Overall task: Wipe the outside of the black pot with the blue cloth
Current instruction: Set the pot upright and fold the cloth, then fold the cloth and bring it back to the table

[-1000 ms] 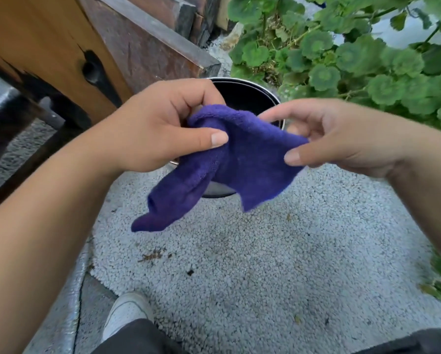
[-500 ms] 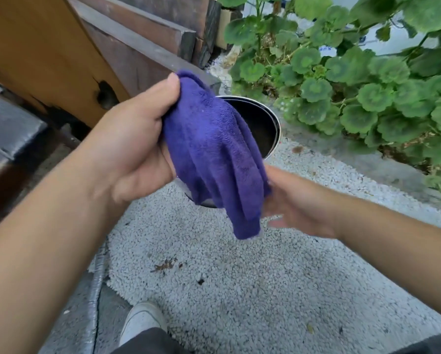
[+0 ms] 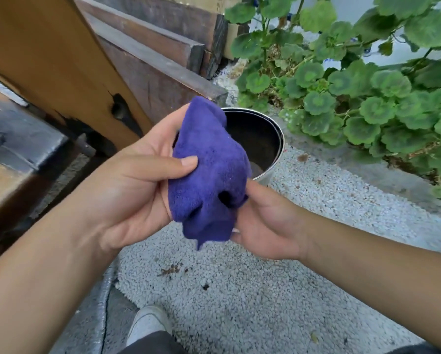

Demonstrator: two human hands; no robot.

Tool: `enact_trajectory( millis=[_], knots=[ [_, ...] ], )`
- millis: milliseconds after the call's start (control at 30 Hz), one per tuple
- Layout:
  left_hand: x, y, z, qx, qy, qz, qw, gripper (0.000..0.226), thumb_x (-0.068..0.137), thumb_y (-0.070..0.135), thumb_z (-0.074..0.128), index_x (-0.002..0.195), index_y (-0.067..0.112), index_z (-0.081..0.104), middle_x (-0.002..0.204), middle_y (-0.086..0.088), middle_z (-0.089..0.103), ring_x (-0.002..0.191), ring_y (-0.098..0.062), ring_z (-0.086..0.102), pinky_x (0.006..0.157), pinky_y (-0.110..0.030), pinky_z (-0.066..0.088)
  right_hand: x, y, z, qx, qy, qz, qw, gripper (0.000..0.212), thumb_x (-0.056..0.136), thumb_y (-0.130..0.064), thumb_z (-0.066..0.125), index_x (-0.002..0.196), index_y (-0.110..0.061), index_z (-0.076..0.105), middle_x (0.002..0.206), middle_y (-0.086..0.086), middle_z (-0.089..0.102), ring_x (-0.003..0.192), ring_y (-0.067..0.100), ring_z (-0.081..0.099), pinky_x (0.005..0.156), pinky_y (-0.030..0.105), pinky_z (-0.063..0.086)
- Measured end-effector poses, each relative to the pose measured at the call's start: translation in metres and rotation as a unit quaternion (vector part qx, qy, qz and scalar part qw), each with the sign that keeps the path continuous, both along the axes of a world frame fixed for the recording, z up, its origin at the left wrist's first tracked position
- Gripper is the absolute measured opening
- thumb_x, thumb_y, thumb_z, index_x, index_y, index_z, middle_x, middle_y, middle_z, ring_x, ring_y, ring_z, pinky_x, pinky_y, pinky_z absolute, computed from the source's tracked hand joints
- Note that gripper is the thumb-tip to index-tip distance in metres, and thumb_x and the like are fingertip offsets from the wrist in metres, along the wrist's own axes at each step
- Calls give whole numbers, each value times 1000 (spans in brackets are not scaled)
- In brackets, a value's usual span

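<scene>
The blue cloth is bunched up between both hands, in front of me and above the ground. My left hand holds it from the left, thumb pressed across its front and fingers behind it. My right hand grips the cloth's lower right part from underneath, its fingers hidden by the fabric. The black pot stands on the gravel just behind the cloth, its dark inside and shiny rim showing; its left half is hidden by the cloth.
Green leafy plants crowd the right of the pot. Wooden beams and a wooden post rise at the left. Pale gravel covers the ground. My white shoe is at the bottom.
The cloth went from spread between both hands to bunched in my left hand. My right hand dropped below it and now grips its lower part.
</scene>
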State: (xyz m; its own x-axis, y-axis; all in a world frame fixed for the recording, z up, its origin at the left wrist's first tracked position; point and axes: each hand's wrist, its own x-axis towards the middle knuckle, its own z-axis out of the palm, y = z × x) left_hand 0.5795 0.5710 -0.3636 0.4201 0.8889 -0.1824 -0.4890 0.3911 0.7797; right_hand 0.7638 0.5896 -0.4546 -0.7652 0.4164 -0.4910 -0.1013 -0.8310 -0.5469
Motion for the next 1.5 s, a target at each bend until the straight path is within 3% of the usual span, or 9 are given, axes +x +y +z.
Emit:
enact_trajectory(
  millis=[133,267,367,567,733,900,1033,1267,1500],
  knots=[
    [-12,0,5,53,249,112,961,79,80,-3,52,145,39,38,133,-1,60,104,-13,65,85,-30,52,7,6,10,101,-28,-162,981,18,81,-22,60,92,-17,74,94,-1,73,90,8,67,80,22,50],
    [-26,2,6,182,581,71,790,67,81,23,53,138,53,37,136,21,52,114,-2,55,103,-40,43,33,13,23,212,-66,-214,951,27,88,-22,58,103,-4,72,111,12,72,108,20,67,89,23,51],
    [-27,6,8,183,645,76,738,47,80,32,53,124,49,49,105,16,67,90,-12,62,88,-46,51,45,12,39,231,-55,-251,939,28,85,-20,61,105,-4,72,113,16,71,111,27,65,99,34,49],
    [-6,11,25,131,497,171,841,24,75,26,68,98,35,70,70,-3,71,62,-12,62,61,-28,51,55,23,77,234,-103,-310,916,43,75,-5,68,115,2,55,103,23,69,90,30,68,74,43,56],
    [8,9,58,114,287,231,923,36,72,0,67,96,25,73,76,4,72,61,-4,63,54,-13,47,70,39,124,362,-161,-239,887,106,65,13,70,139,-49,27,113,9,70,101,25,68,88,42,55],
    [15,1,99,164,440,328,820,43,75,10,68,108,37,65,76,18,66,66,-8,60,65,-27,52,71,63,188,637,-426,-44,641,62,69,2,72,122,-28,61,104,-13,64,88,-3,55,82,-1,32],
    [14,-3,135,252,646,329,641,41,79,13,68,119,23,65,100,13,66,86,-4,58,86,-16,42,58,74,241,708,-483,19,515,28,76,-5,67,100,-18,73,90,8,59,88,24,53,69,21,28],
    [-8,-17,207,219,710,348,571,12,87,13,60,98,13,66,90,-6,55,92,-21,50,75,-23,30,48,72,324,594,-292,-20,749,11,75,-31,68,81,-39,68,80,-10,66,73,10,57,69,28,47],
    [3,-79,330,142,555,396,718,11,92,33,46,90,43,48,80,16,56,73,-11,52,70,-38,44,42,41,423,548,-144,-107,817,16,80,-28,65,88,-41,59,75,-18,56,66,5,45,59,23,40]
  ],
)
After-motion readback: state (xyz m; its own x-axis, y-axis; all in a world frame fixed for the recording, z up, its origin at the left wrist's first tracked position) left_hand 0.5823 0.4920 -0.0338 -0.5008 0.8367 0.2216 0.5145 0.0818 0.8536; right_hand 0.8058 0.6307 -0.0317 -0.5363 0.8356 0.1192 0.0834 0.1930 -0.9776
